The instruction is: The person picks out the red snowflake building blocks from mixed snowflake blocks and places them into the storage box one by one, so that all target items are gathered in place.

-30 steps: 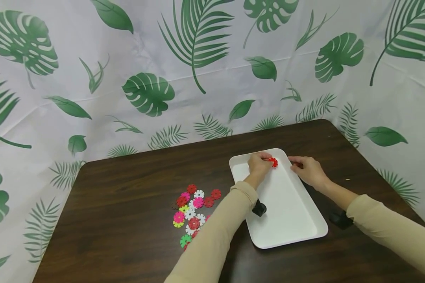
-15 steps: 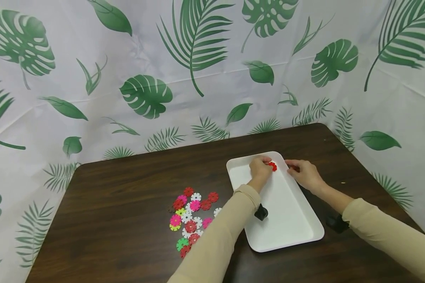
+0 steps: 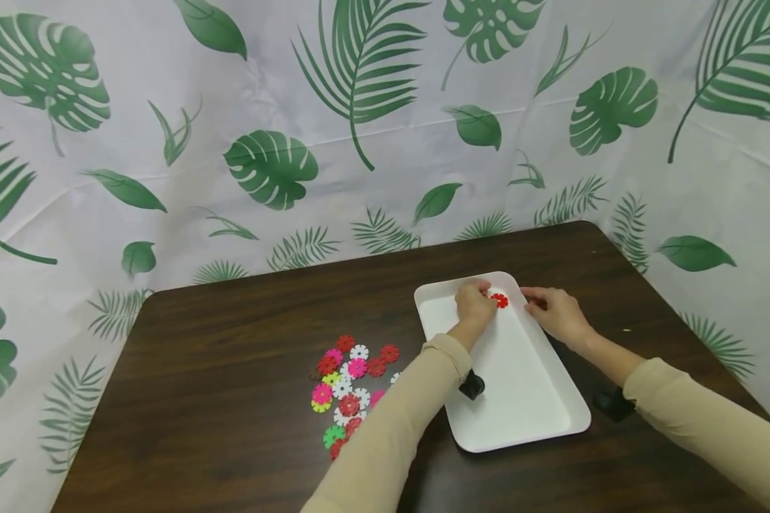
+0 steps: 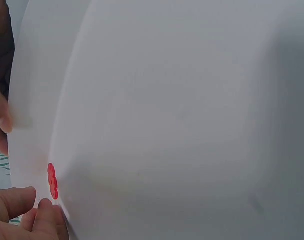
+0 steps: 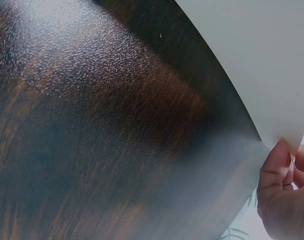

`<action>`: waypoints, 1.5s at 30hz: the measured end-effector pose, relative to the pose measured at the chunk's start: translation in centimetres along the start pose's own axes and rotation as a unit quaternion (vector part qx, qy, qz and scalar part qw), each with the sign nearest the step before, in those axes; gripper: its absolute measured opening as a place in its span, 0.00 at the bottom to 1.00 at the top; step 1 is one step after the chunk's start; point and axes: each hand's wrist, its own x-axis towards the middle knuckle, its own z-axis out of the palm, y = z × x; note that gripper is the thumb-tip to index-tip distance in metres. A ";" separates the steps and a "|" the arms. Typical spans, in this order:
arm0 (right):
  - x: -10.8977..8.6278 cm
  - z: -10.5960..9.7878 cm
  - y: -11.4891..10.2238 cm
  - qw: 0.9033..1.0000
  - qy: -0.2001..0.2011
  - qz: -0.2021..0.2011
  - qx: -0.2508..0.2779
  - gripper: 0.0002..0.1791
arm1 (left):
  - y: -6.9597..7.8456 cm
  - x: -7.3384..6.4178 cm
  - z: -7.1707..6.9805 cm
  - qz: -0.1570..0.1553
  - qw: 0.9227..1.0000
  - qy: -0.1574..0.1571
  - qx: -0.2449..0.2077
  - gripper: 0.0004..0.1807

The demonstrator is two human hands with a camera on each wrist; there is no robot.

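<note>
Red notched disc (image 3: 500, 301), inside the white tray (image 3: 520, 385) at its twelve o'clock end, head view. Left hand (image 3: 476, 305), in the tray at eleven o'clock: thumb and nearest fingers slightly apart, just beside the disc; whether they touch it cannot be told. Right hand (image 3: 560, 313), at one o'clock: fingers and thumb pinching the tray's rim. Loose discs (image 3: 342, 387), multicoloured, some overlapping, on the dark desk (image 3: 218, 385) toward nine o'clock, partly hidden by the left sleeve (image 3: 398, 413). Leaf-printed cloth (image 3: 391, 192), beyond the desk at twelve o'clock.
</note>
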 end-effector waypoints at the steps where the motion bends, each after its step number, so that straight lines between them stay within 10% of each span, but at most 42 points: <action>1: 0.0 0.0 0.0 1.000 0.000 0.001 0.001 0.21 | 0.0 0.0 -0.1 0.002 1.000 0.000 0.001 0.12; 19: -0.1 -0.1 0.0 1.000 -0.009 0.015 -0.003 0.21 | 0.3 -0.5 -3.6 -0.038 0.984 -0.104 -0.140 0.16; 30: -0.1 0.0 0.0 1.000 -0.010 0.009 -0.001 0.21 | -0.8 -1.2 -9.9 -0.059 0.957 -0.156 -0.236 0.20; 45: 0.3 -0.3 -0.3 1.000 -0.005 0.010 -0.011 0.21 | -5.0 -1.6 -20.5 -0.051 0.962 -0.156 -0.219 0.22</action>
